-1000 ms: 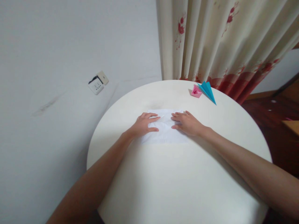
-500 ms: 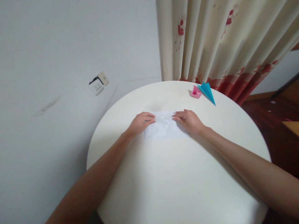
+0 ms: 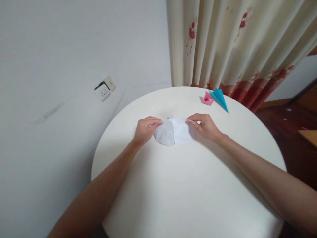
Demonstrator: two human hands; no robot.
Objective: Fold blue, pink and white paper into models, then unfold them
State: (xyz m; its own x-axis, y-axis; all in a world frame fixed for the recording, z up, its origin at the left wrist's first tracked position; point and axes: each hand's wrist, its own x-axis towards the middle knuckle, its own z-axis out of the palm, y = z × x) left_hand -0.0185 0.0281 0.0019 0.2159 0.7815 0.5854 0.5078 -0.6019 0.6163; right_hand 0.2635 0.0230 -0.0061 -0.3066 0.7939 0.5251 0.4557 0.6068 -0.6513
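A folded sheet of white paper (image 3: 174,133) is held between my two hands over the far half of the round white table. Creases cross it, and a vertical line or edge runs down its middle. My left hand (image 3: 148,129) pinches the upper left corner between thumb and fingers. At the upper right corner, my right hand (image 3: 203,125) has the paper pinched the same way. The sheet bulges a little, and whether its lower edge touches the table I cannot tell.
A pink folded paper piece (image 3: 207,99) and a blue paper plane (image 3: 219,99) lie near the far right edge of the white table (image 3: 193,185). Behind stand a patterned curtain (image 3: 213,39) and a wall with a socket (image 3: 102,92).
Both hands have gone from resting flat-fingered on the paper to pinching its upper corners. The sheet has lifted and bent, and a middle line now shows.
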